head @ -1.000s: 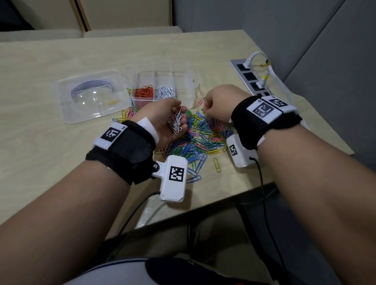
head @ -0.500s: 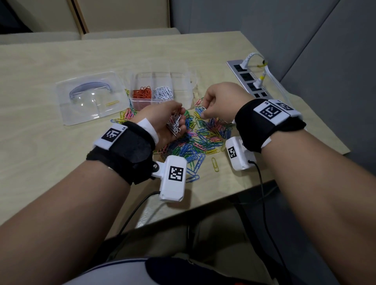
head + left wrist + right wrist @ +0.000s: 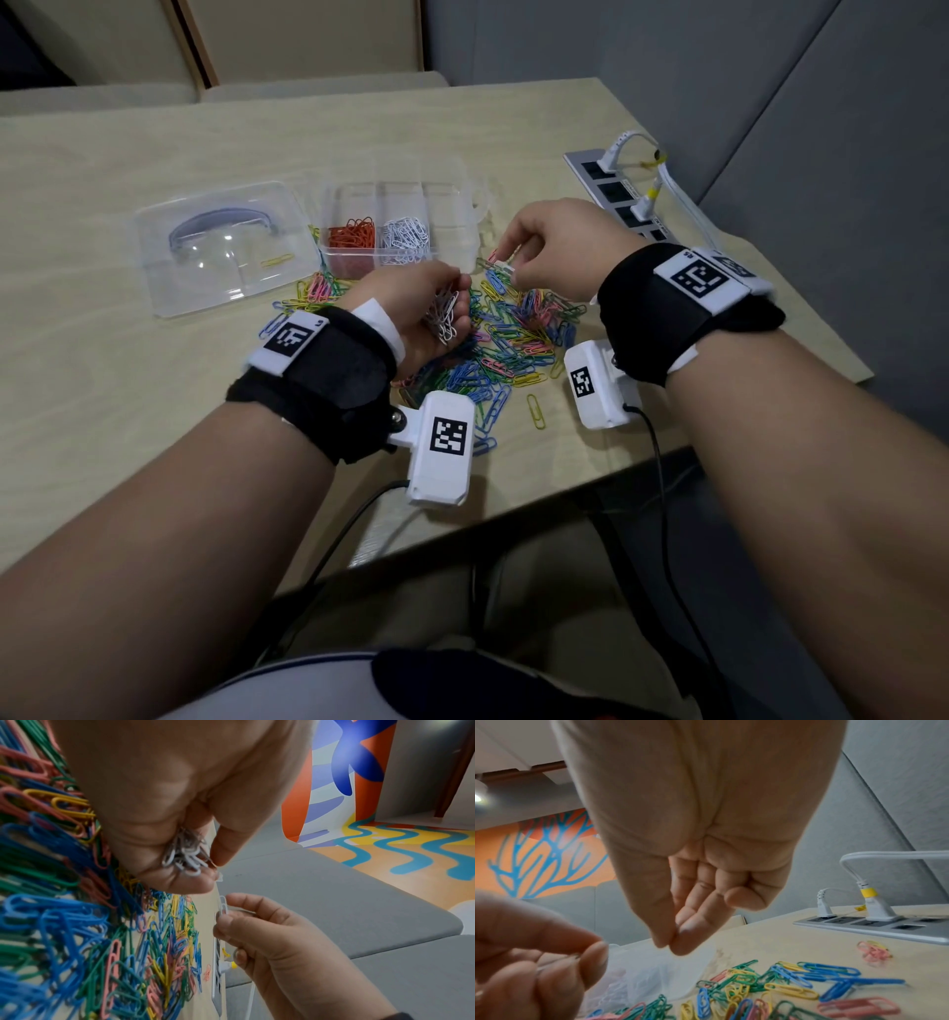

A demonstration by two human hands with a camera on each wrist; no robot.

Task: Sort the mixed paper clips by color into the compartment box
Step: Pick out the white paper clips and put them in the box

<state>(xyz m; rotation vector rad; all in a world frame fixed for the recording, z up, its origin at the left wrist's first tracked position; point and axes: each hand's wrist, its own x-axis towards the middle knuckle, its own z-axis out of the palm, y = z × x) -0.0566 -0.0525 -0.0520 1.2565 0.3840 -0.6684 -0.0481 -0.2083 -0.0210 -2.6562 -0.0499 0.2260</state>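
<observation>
My left hand [image 3: 442, 306] hovers over the pile of mixed coloured paper clips [image 3: 518, 342], fingers curled round a bunch of white clips [image 3: 444, 319]. The left wrist view shows that bunch [image 3: 185, 856] in the palm. Just right of it, my right hand [image 3: 506, 261] pinches one white clip [image 3: 223, 905] between thumb and forefinger, a little above the pile [image 3: 77, 912]. The clear compartment box [image 3: 464, 205] stands behind the pile, with orange clips [image 3: 352, 236] in one compartment and white clips [image 3: 406, 239] in the one beside it.
The box's clear lid [image 3: 221, 246] lies to its left, with a yellow clip [image 3: 277, 260] on it. A power strip [image 3: 619, 198] with white plugs lies at the table's right edge. One yellow clip [image 3: 535, 411] lies alone near the front edge.
My right hand has risen out of the pile and moved left toward my left hand, now pinching a white clip. My left hand has stayed put with its bunch.
</observation>
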